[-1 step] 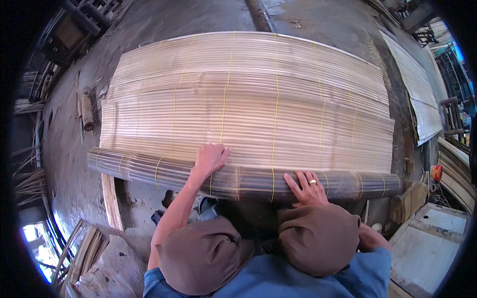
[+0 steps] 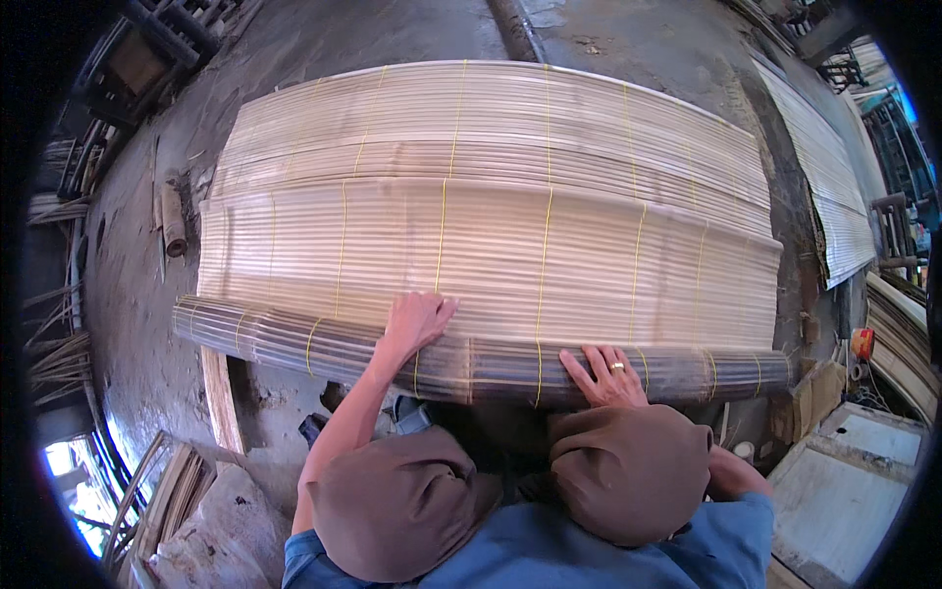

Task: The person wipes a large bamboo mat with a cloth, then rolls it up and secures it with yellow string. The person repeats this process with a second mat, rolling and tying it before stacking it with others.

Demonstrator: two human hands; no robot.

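A wide mat of thin pale slats, stitched with yellow cords (image 2: 491,236), lies spread across the floor before me. Its near edge is rolled into a long tube, the dark roll (image 2: 505,368), with the slats' brown backs outward. My left hand (image 2: 417,324) reaches over the roll at its middle, fingers curled and closed against the mat along the roll's far side; the fingertips are partly hidden. Farther right, my right hand (image 2: 603,375) wears a ring and rests on top of the roll with its fingers spread. A crosswise ridge shows in the mat's middle.
Another slatted mat (image 2: 819,177) lies at the right. A short bamboo piece (image 2: 173,221) is on the floor at left. Close by are a wooden strip (image 2: 222,402), a plastic sack (image 2: 221,530), a wooden block (image 2: 816,398) and a pale panel (image 2: 844,491). Slat bundles stand along both sides.
The ridge in the mat and the middle of the roll sit slightly nearer to me. My left hand has shifted slightly nearer too; the right hand stays on the roll, little changed.
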